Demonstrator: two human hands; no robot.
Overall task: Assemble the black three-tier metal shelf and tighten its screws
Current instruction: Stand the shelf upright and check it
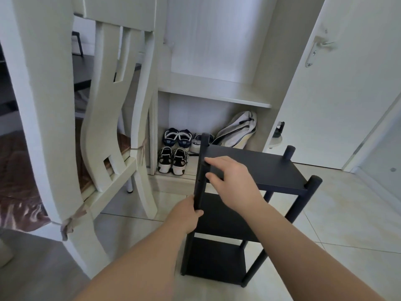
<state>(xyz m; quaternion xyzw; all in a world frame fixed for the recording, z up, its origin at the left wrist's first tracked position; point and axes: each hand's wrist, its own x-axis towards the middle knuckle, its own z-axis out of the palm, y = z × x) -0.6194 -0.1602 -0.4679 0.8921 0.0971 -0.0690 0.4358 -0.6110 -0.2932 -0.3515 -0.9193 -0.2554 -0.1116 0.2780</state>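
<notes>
The black three-tier metal shelf (pixel 271 168) stands upright on the tiled floor in the lower middle of the head view, with all three tiers between four round posts. My left hand (pixel 185 216) is wrapped around the near-left post (pixel 202 168) just below the top tier. My right hand (pixel 232 181) rests at the left edge of the top tier, its fingertips touching that same post. No screw or tool shows in either hand.
Two white wooden chairs (pixel 112 118) stand close on the left. Behind the shelf is a white cabinet niche (pixel 214 98) holding several shoes (pixel 173 161) and a bag (pixel 238 129). A white door (pixel 338 94) is at the right. Pale floor tiles (pixel 338 213) lie right of the shelf.
</notes>
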